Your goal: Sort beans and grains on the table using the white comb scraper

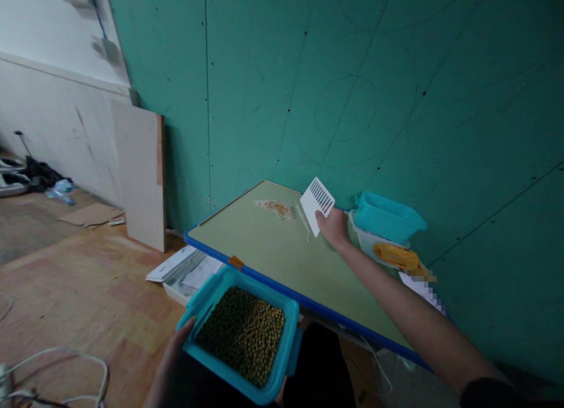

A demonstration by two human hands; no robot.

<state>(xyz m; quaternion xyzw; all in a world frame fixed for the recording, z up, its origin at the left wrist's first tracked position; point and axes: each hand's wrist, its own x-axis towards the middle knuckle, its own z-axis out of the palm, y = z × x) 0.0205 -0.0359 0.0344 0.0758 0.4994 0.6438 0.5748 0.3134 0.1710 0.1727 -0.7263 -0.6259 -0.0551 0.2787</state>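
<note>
My left hand (180, 333) grips the left edge of a teal plastic container (288, 326), held below the table's front edge. Inside are dark green beans (229, 320) on the left and yellowish round beans (264, 346) on the right. Over the table my right hand (337, 227) is closed on a white slotted scraper (311, 211), tilted with its slots up. Just left of the scraper, a small spread of pale and yellow grains (279, 208) lies on the tabletop (247, 238). A thin pale streak of grains runs beside the scraper.
At the table's right stand a teal basket (388, 217) in a whitish container (368, 240) and an orange-yellow item (396, 255). A green wall (264, 91) rises behind. Below left sits an open white box (180, 273); a board (138, 173) leans nearby. Cables (66, 350) cross the floor.
</note>
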